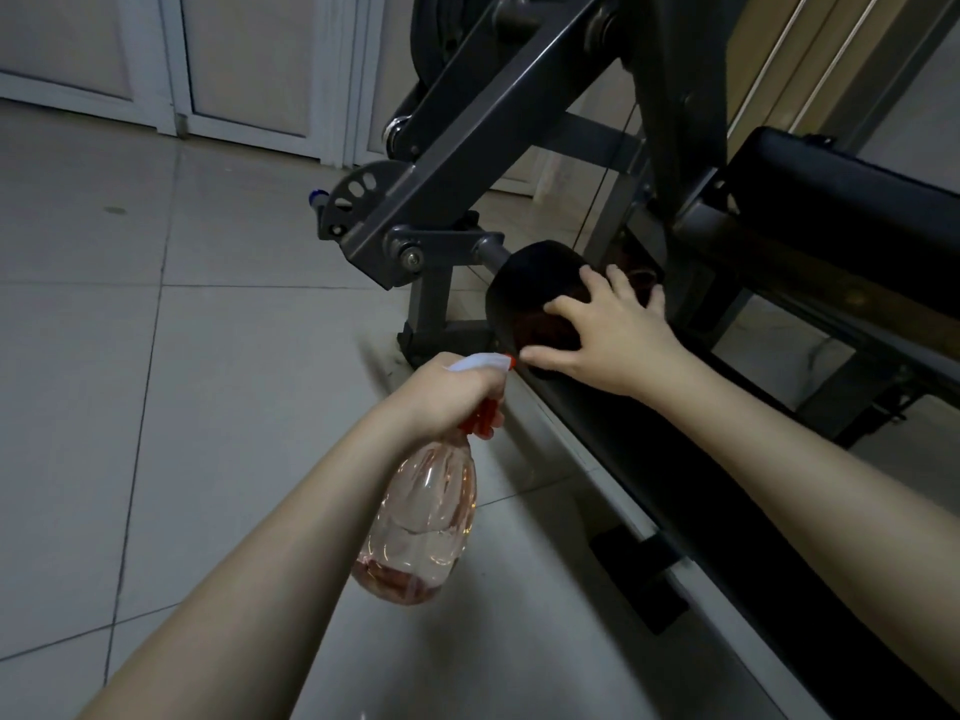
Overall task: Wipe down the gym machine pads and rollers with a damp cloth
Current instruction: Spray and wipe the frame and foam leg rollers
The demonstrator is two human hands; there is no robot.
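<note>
A black foam roller (535, 272) sticks out from the grey frame of the gym machine (467, 163), low near the floor. My right hand (608, 330) lies over the roller with fingers spread and presses a dark reddish cloth (545, 324) against it. My left hand (457, 392) grips the neck and red trigger of a clear spray bottle (421, 522). Its white nozzle points at the roller, and a little liquid sits in the bottle's bottom. A black seat pad (852, 200) is at the upper right.
The machine's dark base rail (701, 491) runs diagonally from the roller to the lower right. A perforated adjustment plate (358, 194) juts out on the left. Grey tiled floor (156, 330) spreads to the left, with white doors (208, 59) behind.
</note>
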